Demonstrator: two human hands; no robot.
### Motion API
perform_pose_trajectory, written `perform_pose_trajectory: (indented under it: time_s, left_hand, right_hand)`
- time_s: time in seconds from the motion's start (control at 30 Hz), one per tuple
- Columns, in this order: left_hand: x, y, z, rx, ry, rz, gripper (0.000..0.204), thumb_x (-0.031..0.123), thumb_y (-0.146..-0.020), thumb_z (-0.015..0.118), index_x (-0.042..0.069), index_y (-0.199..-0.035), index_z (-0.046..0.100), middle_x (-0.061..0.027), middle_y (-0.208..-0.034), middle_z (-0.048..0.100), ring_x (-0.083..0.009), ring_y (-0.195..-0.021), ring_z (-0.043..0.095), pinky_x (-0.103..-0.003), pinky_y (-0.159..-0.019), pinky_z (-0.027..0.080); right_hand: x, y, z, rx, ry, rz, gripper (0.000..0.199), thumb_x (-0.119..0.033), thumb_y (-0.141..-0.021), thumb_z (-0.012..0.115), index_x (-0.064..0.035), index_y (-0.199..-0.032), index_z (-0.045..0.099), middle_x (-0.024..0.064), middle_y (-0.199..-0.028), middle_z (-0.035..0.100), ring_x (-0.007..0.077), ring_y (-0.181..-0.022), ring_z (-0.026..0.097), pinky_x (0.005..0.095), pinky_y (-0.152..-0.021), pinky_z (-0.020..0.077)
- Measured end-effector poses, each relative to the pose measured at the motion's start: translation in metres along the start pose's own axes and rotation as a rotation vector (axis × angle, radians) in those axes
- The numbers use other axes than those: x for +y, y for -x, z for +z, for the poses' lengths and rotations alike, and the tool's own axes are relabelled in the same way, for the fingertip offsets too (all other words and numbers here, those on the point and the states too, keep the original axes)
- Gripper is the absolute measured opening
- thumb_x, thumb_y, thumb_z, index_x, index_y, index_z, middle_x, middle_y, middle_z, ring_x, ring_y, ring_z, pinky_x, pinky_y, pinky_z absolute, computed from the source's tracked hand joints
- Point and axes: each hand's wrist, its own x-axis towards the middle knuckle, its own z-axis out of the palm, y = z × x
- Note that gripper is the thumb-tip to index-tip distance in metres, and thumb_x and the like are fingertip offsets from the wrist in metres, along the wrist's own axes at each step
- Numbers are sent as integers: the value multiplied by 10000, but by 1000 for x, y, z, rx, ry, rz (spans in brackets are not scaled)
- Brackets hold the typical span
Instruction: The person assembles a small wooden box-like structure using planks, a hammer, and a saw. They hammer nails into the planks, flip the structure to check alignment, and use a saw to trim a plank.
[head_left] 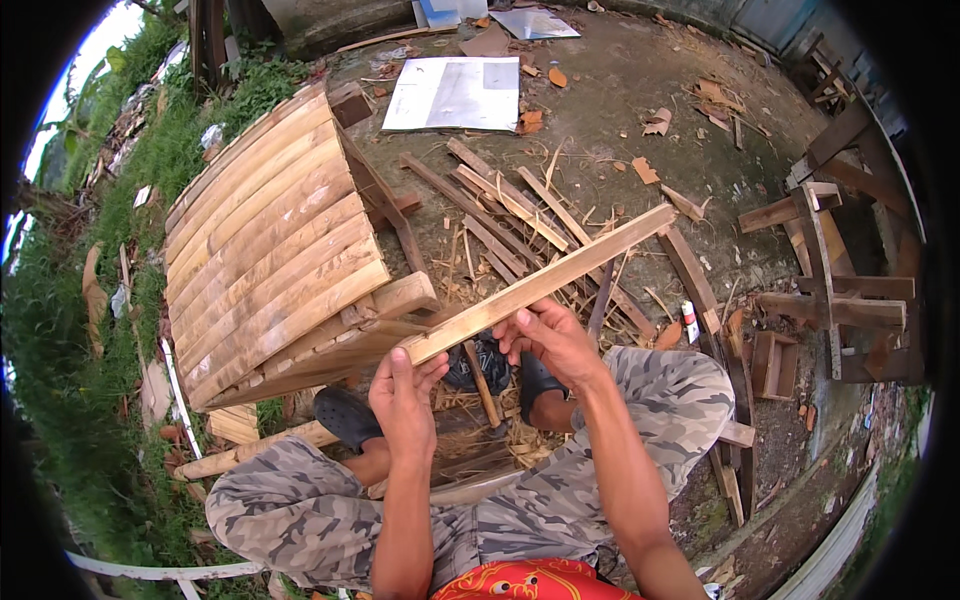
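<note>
Both my hands hold one long, pale wooden strip [560, 272] that slants up to the right. My left hand [405, 395] grips its lower left end, with the thumb on top. Near its middle, my right hand [556, 345] pinches it from below, thumb against the near side. The strip's left end lies close to the edge of a slatted wooden piece [275, 240], built of pale planks side by side. Below the strip, a hammer [482, 385] with a wooden handle rests between my feet, beside a black plastic bag [473, 362].
Loose wooden strips [510, 215] lie piled on the ground ahead, among shavings. A white sheet [452, 94] is farther off. On the right stand a wooden frame [840, 260], a small wooden box [774, 365] and a white tube [690, 322]. Grass [80, 330] borders the left.
</note>
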Motion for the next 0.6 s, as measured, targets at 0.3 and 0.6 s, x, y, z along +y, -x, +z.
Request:
perform_pose_trajectory:
  time_s: [0.3,0.6]
  left_hand:
    - [31,-16,27,37,-175,27,358,308,-1043,553,-40,-1011,631,-135,-909,701,-223,-821,727,-306,-710,615]
    - [51,-15,-6,257,-1082,868,225,104,-891,744,17,-1084,667,-92,-993,674,-236,-932,621,-355,-867,481]
  right_hand:
    - [-12,-32,40,282,-58,-240,218,-169,-965,658,44,-1007,643,125,-850,703,168,-704,682,272,-538,538]
    - [-25,-47,56,395,-59,-256,265,-209,-958,667,48,-1024,649,91,-813,687,119,-669,643,251,-539,517]
